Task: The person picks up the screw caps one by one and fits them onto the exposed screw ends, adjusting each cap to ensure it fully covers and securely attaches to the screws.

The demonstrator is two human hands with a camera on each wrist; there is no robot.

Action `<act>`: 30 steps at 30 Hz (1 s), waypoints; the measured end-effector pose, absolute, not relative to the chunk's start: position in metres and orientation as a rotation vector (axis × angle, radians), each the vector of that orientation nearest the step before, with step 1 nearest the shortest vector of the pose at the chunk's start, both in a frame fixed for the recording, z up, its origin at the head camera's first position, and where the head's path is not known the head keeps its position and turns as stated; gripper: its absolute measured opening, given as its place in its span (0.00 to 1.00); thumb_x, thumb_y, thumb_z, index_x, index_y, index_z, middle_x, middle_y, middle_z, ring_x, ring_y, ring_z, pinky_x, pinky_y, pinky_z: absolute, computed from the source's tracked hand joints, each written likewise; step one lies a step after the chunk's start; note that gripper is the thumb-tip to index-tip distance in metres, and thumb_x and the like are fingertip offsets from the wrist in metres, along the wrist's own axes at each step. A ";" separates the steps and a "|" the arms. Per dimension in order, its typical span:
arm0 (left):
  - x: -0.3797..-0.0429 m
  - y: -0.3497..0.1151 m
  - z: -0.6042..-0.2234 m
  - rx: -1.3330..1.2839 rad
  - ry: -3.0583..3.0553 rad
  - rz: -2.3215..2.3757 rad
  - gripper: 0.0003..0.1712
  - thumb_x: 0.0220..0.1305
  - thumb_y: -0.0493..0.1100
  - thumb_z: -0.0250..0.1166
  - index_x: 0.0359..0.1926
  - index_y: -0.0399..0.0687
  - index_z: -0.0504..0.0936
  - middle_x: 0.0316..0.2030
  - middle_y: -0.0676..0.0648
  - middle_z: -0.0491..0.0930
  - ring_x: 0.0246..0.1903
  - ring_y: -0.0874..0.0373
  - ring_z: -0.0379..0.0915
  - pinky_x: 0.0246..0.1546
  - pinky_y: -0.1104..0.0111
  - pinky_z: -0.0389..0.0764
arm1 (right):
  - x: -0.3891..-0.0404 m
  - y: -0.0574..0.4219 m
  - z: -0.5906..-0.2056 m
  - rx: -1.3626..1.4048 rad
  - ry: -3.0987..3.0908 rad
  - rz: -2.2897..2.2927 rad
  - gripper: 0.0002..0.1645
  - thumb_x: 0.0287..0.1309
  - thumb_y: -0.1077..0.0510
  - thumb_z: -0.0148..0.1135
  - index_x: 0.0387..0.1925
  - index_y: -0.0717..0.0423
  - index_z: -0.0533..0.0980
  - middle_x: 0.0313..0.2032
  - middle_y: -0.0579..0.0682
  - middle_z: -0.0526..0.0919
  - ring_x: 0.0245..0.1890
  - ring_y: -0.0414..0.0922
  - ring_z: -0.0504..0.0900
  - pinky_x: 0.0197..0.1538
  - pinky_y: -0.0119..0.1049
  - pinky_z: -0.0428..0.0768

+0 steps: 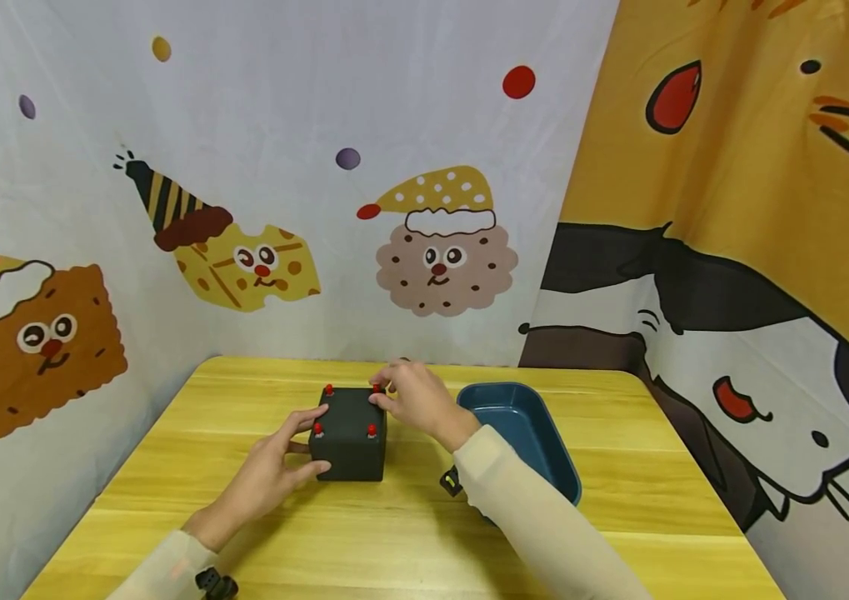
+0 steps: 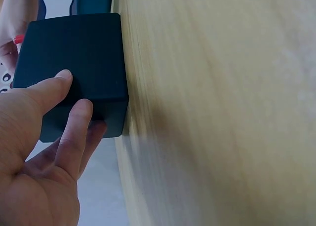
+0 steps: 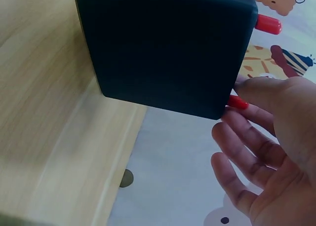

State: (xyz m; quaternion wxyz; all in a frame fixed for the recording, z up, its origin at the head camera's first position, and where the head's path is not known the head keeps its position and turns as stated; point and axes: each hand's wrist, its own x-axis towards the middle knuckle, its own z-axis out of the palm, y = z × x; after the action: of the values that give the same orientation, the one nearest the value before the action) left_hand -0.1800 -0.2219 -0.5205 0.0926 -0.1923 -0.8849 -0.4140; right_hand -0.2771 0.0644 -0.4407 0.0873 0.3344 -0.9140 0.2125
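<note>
A black box (image 1: 349, 412) stands on the table, with a small red-capped toggle switch near each corner of its top. My left hand (image 1: 265, 471) holds the box from its left side, thumb on the near face and fingers at the left side and top edge. In the left wrist view the thumb and fingers of the left hand (image 2: 44, 152) touch two faces of the box (image 2: 79, 53). At the far right corner my right hand (image 1: 418, 400) pinches a red toggle switch (image 3: 238, 102) between thumb and forefinger. The other fingers of the right hand (image 3: 276, 152) are loosely bent.
Right of the box a dark blue tray (image 1: 555, 433) stands on the wooden table (image 1: 364, 542), partly hidden by the right forearm. Behind the table hangs a cloth (image 1: 282, 108) printed with cartoon figures. Each wrist wears a small black device (image 1: 216, 583).
</note>
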 end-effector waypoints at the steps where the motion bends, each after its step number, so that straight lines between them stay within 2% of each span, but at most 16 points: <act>1: -0.180 -0.222 -0.520 -0.573 -2.626 -1.224 0.53 0.70 0.39 0.86 0.88 0.63 0.69 0.76 0.28 0.82 0.55 0.38 0.95 0.44 0.73 0.95 | -0.276 0.065 -0.440 1.000 -2.721 0.619 0.18 0.80 0.49 0.78 0.62 0.51 0.93 0.54 0.49 0.94 0.52 0.48 0.96 0.53 0.38 0.96; 13: -0.180 -0.221 -0.519 -0.549 -2.653 -1.214 0.53 0.71 0.41 0.85 0.89 0.65 0.69 0.77 0.30 0.81 0.56 0.39 0.95 0.48 0.67 0.98 | -0.270 0.075 -0.437 1.043 -2.717 0.609 0.28 0.84 0.46 0.74 0.75 0.53 0.86 0.62 0.53 0.94 0.57 0.50 0.96 0.56 0.44 0.97; 15: -0.180 -0.221 -0.518 -0.544 -2.661 -1.215 0.53 0.71 0.41 0.85 0.89 0.65 0.68 0.77 0.29 0.81 0.55 0.40 0.95 0.47 0.69 0.98 | -0.268 0.077 -0.436 1.042 -2.721 0.618 0.29 0.84 0.45 0.73 0.76 0.53 0.85 0.63 0.54 0.94 0.58 0.50 0.96 0.57 0.45 0.97; 22: -0.180 -0.222 -0.518 -0.559 -2.649 -1.212 0.53 0.71 0.40 0.85 0.89 0.64 0.68 0.77 0.29 0.81 0.53 0.39 0.96 0.43 0.75 0.94 | -0.255 0.086 -0.430 0.995 -2.755 0.673 0.29 0.86 0.43 0.71 0.77 0.51 0.84 0.67 0.54 0.91 0.62 0.51 0.94 0.60 0.48 0.97; 30: -0.179 -0.221 -0.518 -0.561 -2.657 -1.198 0.54 0.71 0.39 0.85 0.90 0.62 0.68 0.76 0.28 0.82 0.53 0.39 0.96 0.42 0.75 0.94 | -0.239 0.102 -0.424 0.962 -2.704 0.713 0.25 0.85 0.45 0.72 0.73 0.51 0.87 0.67 0.54 0.91 0.61 0.53 0.94 0.59 0.49 0.97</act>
State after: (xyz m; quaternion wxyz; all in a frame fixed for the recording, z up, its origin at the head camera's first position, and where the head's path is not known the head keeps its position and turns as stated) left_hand -0.1794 -0.2205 -0.5178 0.0869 -0.1882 -0.8918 -0.4020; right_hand -0.2389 0.1019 -0.4239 0.0919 0.3240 -0.9104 0.2401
